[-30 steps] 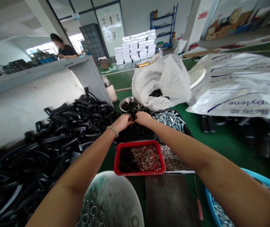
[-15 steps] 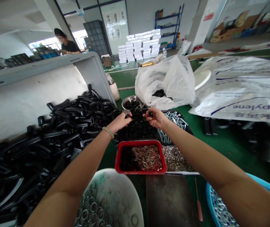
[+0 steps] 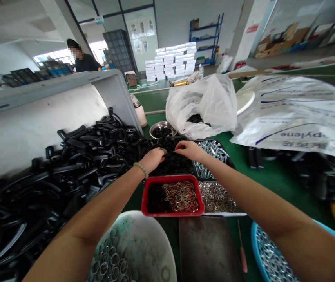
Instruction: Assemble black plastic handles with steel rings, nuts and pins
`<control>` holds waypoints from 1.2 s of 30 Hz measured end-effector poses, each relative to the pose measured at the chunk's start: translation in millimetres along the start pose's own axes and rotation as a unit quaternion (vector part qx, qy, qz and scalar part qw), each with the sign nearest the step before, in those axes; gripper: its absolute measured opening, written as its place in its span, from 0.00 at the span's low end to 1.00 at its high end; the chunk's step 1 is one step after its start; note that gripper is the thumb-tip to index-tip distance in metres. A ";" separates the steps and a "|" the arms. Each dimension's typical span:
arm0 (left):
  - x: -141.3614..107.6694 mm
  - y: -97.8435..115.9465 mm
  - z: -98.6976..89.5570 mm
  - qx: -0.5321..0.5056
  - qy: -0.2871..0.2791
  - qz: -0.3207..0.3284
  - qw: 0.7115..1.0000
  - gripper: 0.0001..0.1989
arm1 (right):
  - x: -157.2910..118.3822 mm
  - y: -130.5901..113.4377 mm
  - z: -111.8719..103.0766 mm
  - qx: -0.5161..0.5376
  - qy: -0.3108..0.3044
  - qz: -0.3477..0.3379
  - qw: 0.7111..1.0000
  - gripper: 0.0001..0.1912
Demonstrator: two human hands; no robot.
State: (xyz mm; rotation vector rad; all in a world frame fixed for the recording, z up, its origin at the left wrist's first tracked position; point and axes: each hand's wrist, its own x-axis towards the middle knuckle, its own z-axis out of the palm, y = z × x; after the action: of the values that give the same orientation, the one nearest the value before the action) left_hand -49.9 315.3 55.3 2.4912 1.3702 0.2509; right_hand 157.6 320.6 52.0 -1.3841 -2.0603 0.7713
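Both of my hands reach over a dark tray of small black parts (image 3: 179,163). My left hand (image 3: 153,159), with a beaded bracelet on its wrist, is at the tray's left side with fingers curled inward; whatever they hold is hidden. My right hand (image 3: 188,150) hovers at the tray's right side, thumb and fingertips pinched together on something too small to name. Close beside it lie long silver bolts (image 3: 210,158). Nearer to me stands a red bin (image 3: 173,214) with thin brass-coloured screws (image 3: 181,196) and black pieces inside.
Black curved handles (image 3: 96,145) fill a tipped grey crate (image 3: 117,90) on the left. A white tub (image 3: 155,235) of metal rings, a metal plate (image 3: 208,250), a pink-handled screwdriver (image 3: 243,258) and a blue basin (image 3: 257,246) are in front. Behind stands a steel bowl (image 3: 153,133).
Both hands have come down toward the black parts. The left hand has turned more palm-down, and the right fingers have drawn into a downward pinch. The view has shifted slightly.
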 end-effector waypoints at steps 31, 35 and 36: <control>-140.8 21.3 12.9 -0.116 -0.022 -0.066 0.991 0.11 | 57.9 -18.7 30.9 -0.212 -0.134 0.002 0.968 0.05; -144.0 21.9 21.1 -0.092 -0.012 -0.074 0.993 0.09 | 60.1 -16.4 33.7 -0.188 -0.133 0.006 0.973 0.05; -144.4 22.5 20.2 -0.083 -0.014 -0.063 0.994 0.09 | 60.8 -15.9 34.9 -0.180 -0.131 0.007 0.975 0.06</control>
State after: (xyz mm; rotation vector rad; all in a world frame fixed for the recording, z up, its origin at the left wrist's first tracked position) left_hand -103.2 178.5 41.6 2.2549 1.4277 0.2887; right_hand 103.0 366.9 46.2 -1.5574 -2.4944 0.6333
